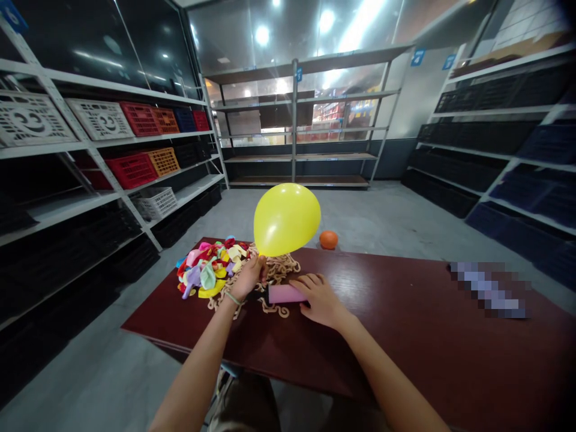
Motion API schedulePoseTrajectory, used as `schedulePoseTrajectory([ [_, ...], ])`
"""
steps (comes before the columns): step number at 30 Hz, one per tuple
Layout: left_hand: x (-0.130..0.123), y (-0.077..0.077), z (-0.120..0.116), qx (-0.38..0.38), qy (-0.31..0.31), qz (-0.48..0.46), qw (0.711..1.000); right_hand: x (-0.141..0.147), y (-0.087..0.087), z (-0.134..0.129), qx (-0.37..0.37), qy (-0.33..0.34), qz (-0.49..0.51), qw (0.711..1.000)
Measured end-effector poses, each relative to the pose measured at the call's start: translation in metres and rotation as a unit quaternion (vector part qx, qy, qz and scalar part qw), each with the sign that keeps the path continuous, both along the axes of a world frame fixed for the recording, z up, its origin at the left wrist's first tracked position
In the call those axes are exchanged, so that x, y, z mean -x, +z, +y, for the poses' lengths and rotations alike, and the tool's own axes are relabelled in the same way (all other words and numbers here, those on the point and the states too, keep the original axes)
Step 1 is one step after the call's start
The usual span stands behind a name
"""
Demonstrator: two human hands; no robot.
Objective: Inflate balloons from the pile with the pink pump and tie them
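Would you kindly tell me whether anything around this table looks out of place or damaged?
An orange balloon seems to lie on the floor beyond the far edge of the table, apart from the balloon heap. The yellow balloon looks intact.

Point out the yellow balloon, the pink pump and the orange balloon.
Yellow balloon (287, 219), head view, middle.
Pump (284, 294), head view, pink barrel.
Orange balloon (328, 240), head view, middle.

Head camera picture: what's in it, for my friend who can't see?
A left hand holds a yellow balloon; the right hand grips a pink tube on a dark red table. Limp colourful balloons lie alongside, with shelves behind.
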State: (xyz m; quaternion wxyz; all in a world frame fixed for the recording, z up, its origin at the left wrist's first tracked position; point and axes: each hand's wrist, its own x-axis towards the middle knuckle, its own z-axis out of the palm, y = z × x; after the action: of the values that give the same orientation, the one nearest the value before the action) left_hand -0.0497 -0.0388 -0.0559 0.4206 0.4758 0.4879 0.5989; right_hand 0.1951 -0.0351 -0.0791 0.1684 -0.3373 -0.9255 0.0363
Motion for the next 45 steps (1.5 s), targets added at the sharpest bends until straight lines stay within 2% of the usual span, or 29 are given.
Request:
schedulePoseTrajectory([
  [3,0.000,0.003,-0.002,0.049,-0.094,0.063,0.992,-0.002,0.002,0.000,-0.008,0.016,0.030,0.999],
  [6,-0.002,0.007,-0.004,0.048,-0.093,0.072,0.992,-0.009,0.005,0.004,-0.063,0.022,0.091,0.994],
  [9,-0.009,0.009,-0.005,0.055,-0.104,0.062,0.991,-0.020,0.018,0.010,-0.168,-0.061,0.193,0.965],
  [11,-0.014,0.013,-0.004,0.042,-0.120,0.076,0.989,-0.025,0.036,0.012,-0.239,-0.099,0.219,0.941],
  [12,-0.017,0.015,-0.003,0.028,-0.123,0.088,0.988,-0.026,0.047,0.012,-0.268,-0.093,0.207,0.936],
  [15,-0.029,0.024,-0.002,-0.021,-0.128,0.126,0.983,-0.021,0.084,0.010,-0.310,0.001,0.091,0.946],
  [18,-0.040,0.036,-0.005,-0.055,-0.154,0.159,0.974,-0.009,0.113,0.010,-0.270,0.074,-0.020,0.960],
  [21,-0.050,0.047,-0.011,-0.042,-0.191,0.184,0.963,0.001,0.128,0.015,-0.233,0.114,-0.059,0.964],
  [24,-0.057,0.055,-0.015,-0.027,-0.206,0.212,0.955,0.006,0.133,0.021,-0.231,0.124,-0.090,0.961],
  [28,-0.062,0.058,-0.019,-0.030,-0.219,0.211,0.952,0.009,0.132,0.023,-0.278,0.122,-0.120,0.945],
  [33,-0.063,0.055,-0.024,0.018,-0.219,0.150,0.964,0.006,0.127,0.026,-0.335,0.081,-0.139,0.928],
  [38,-0.063,0.046,-0.026,0.038,-0.196,0.093,0.975,-0.013,0.126,0.036,-0.338,0.044,-0.129,0.931],
  [42,-0.071,0.035,-0.021,0.054,-0.160,-0.019,0.985,-0.020,0.126,0.034,-0.353,0.028,-0.129,0.926],
  [45,-0.080,0.031,-0.019,0.064,-0.132,-0.125,0.981,-0.019,0.127,0.030,-0.366,0.025,-0.134,0.921],
])
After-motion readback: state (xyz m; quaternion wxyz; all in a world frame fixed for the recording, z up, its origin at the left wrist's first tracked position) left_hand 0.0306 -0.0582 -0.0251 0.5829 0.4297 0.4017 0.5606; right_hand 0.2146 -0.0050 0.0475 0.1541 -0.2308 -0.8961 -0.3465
